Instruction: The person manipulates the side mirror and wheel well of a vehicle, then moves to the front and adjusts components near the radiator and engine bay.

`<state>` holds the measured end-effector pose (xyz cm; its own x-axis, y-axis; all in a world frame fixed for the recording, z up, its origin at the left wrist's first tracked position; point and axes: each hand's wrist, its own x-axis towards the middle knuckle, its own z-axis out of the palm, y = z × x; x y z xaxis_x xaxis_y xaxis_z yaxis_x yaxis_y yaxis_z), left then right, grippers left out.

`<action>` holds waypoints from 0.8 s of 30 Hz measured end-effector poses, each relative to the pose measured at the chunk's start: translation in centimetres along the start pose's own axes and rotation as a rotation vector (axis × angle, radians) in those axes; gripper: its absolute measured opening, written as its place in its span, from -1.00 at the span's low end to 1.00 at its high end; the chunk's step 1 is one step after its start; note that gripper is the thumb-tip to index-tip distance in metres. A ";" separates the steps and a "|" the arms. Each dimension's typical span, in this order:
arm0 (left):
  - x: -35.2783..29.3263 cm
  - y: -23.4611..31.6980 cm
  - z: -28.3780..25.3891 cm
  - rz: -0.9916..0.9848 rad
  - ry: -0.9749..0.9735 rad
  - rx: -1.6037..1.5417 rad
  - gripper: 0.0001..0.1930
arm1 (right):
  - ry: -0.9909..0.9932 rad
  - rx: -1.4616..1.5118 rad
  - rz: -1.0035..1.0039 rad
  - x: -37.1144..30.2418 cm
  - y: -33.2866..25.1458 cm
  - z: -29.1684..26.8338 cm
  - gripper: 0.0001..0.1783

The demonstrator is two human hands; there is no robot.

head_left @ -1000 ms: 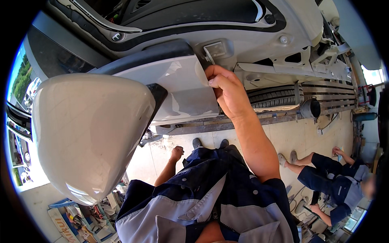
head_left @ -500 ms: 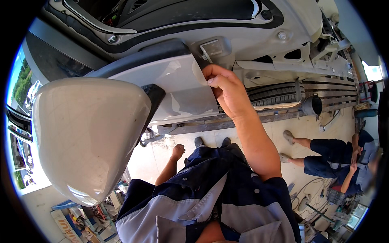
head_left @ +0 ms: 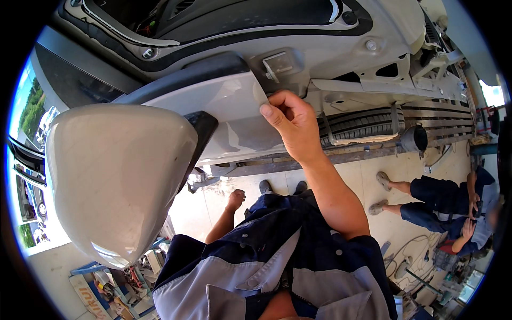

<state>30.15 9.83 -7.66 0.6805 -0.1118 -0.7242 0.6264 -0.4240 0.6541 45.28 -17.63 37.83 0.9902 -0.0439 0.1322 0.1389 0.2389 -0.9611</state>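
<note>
My right hand (head_left: 292,124) is at the front edge of a light silver-grey car door (head_left: 234,112). Its thumb presses the door's outer face, and the bent fingers curl round the edge, their tips partly hidden. A large grey side mirror (head_left: 120,176) with a black base sticks out from the door toward me on the left. My left hand (head_left: 236,199) hangs low beside my body with its fingers curled in. Whether anything small is inside it, I cannot make out.
The car's bare inner fender (head_left: 341,58) lies beyond the door, with a tyre (head_left: 365,125) below on slatted rails (head_left: 437,120). A co-worker (head_left: 448,208) is at the right, near cables. A cluttered rack (head_left: 114,293) stands at lower left.
My right thumb has shifted left onto the door's outer face, and the hand has turned slightly. My left hand stays low. The co-worker's hands have moved a little.
</note>
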 end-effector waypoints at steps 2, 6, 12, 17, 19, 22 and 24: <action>-0.1 0.0 0.1 0.010 0.011 -0.011 -0.74 | 0.001 -0.007 -0.006 0.0 0.0 0.0 -0.75; 0.1 -0.9 0.0 0.029 -0.022 -0.021 -0.74 | 0.012 0.009 -0.007 0.1 -0.2 0.4 -0.74; -0.1 -1.5 -0.1 0.006 -0.002 0.006 -0.74 | 0.035 0.001 -0.023 0.1 -0.1 0.9 -0.75; 0.2 -2.2 -0.1 0.029 -0.019 -0.032 -0.71 | 0.053 -0.003 -0.052 0.1 0.1 0.8 -0.74; 0.0 -1.9 0.5 0.023 -0.008 -0.035 -0.71 | 0.051 -0.001 -0.052 0.0 0.2 0.6 -0.75; -0.4 -2.3 1.0 -0.023 -0.008 -0.060 -0.72 | 0.006 -0.002 -0.017 0.1 0.2 0.2 -0.75; -0.4 -2.2 0.9 -0.016 0.005 -0.110 -0.73 | -0.028 -0.029 -0.032 0.2 0.2 -0.3 -0.75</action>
<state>28.13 9.97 -9.05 0.6719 -0.1011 -0.7337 0.6750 -0.3241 0.6628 45.51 -17.90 37.64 0.9852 -0.0239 0.1695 0.1707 0.2092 -0.9629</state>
